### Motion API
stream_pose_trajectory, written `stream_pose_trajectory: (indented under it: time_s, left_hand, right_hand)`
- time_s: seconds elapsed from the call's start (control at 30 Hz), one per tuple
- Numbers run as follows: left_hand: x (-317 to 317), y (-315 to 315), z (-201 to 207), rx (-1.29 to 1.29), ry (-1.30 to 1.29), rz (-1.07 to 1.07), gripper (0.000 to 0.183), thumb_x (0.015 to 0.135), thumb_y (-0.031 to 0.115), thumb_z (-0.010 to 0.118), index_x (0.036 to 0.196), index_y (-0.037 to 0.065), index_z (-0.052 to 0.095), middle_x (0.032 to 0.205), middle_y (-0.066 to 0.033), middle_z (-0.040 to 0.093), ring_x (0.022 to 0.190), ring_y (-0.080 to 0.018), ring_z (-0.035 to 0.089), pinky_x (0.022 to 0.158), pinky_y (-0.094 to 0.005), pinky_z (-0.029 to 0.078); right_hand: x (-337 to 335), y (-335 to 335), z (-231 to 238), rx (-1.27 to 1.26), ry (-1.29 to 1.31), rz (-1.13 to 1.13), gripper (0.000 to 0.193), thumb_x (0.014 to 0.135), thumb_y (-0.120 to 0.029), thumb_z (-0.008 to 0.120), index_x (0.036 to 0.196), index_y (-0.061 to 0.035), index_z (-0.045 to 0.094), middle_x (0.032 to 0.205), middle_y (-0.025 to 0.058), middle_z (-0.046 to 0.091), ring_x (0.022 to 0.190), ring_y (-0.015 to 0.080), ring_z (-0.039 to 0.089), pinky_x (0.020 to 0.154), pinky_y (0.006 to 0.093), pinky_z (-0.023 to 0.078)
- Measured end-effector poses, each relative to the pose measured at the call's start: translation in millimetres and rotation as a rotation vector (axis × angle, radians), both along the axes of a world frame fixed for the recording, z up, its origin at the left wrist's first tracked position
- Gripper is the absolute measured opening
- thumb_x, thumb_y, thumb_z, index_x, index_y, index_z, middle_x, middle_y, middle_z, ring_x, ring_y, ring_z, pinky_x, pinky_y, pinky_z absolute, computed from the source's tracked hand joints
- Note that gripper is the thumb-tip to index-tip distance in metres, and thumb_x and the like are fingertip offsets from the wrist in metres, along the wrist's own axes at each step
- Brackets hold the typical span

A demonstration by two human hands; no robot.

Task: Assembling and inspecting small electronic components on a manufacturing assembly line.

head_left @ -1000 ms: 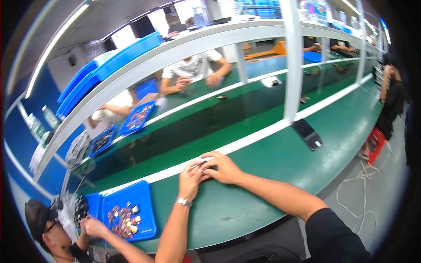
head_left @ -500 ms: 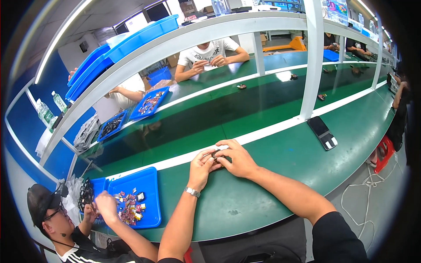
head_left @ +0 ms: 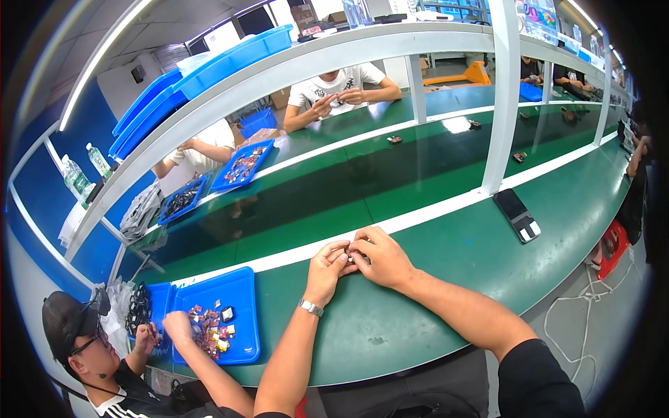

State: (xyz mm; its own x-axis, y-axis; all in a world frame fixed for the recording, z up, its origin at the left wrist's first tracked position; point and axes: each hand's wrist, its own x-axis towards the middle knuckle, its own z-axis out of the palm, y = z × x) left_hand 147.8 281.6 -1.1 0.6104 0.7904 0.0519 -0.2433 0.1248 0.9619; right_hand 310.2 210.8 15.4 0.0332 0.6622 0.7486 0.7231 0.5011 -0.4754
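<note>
My left hand (head_left: pixel 325 276) is closed, its fingertips and thumb pinching a small dark part with a whitish spot (head_left: pixel 350 258). From the other side my right hand (head_left: pixel 385 260) bends its thumb and fingers onto the same part, so most of it is hidden and its kind cannot be made out. Both hands meet just above the green worktop (head_left: pixel 418 306), close to the white strip (head_left: pixel 293 258) along its far side. A metal-band watch (head_left: pixel 311 307) circles my left wrist.
A blue tray (head_left: pixel 252 306) of small red, yellow and black parts stands left, where a co-worker's hands (head_left: pixel 180 329) work. A black phone-like device (head_left: pixel 516 216) lies right, near a white post (head_left: pixel 503 104). Small assemblies (head_left: pixel 395 140) rest on the green belt (head_left: pixel 334 188) beyond.
My fingers have shifted around the small part, and a whitish spot now shows between them. The co-worker's hand has moved slightly at the tray. The whole view has shifted a little.
</note>
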Motion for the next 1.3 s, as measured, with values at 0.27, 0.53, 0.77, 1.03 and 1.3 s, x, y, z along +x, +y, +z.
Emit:
stream_pose_trajectory:
  time_s: [0.27,0.53,0.77,1.03,1.3]
  left_hand:
    - [-1,-1,1,-0.002,0.009,0.010,0.029,0.098,0.001,0.053,0.127,-0.004,0.050,0.115,-0.0137,0.064,0.101,-0.0205,0.066,0.088,-0.0343,0.059]
    - [1,-2,2,-0.006,0.045,0.019,0.026,0.098,0.001,0.055,0.124,-0.003,0.052,0.109,-0.0112,0.065,0.098,-0.0194,0.067,0.086,-0.0334,0.060]
    - [0,-2,3,-0.017,0.029,0.027,0.026,0.098,0.000,0.053,0.124,-0.003,0.051,0.111,-0.0118,0.065,0.098,-0.0188,0.067,0.085,-0.0322,0.060]
    - [3,-4,4,0.010,0.025,0.039,0.028,0.098,0.001,0.052,0.126,-0.003,0.049,0.111,-0.0124,0.065,0.096,-0.0200,0.068,0.086,-0.0340,0.060]
    - [6,-4,1,0.122,0.151,0.053,0.023,0.097,-0.003,0.051,0.120,-0.003,0.051,0.112,-0.0151,0.063,0.095,-0.0210,0.068,0.082,-0.0316,0.061]
  right_hand:
    - [-1,-2,-2,0.028,-0.114,-0.045,0.014,0.079,-0.007,0.072,0.093,-0.0056,0.066,0.099,0.0064,0.061,0.093,0.0255,0.061,0.073,0.0363,0.056]
    - [0,2,-7,0.032,-0.143,-0.078,0.011,0.081,-0.006,0.070,0.087,-0.0037,0.061,0.095,0.0067,0.059,0.090,0.0254,0.061,0.066,0.0368,0.055]
    - [-2,3,-6,0.040,-0.132,-0.072,0.012,0.081,-0.006,0.070,0.087,-0.0038,0.061,0.094,0.0072,0.058,0.089,0.0257,0.060,0.066,0.0372,0.055]
    - [12,0,5,-0.040,-0.252,0.006,0.012,0.078,-0.007,0.070,0.086,-0.0068,0.061,0.096,0.0082,0.054,0.092,0.0266,0.057,0.077,0.0381,0.050]
    - [28,5,-2,-0.185,-0.248,0.136,0.009,0.083,-0.013,0.070,0.088,-0.0070,0.065,0.112,0.0102,0.054,0.112,0.0279,0.050,0.094,0.0393,0.046]
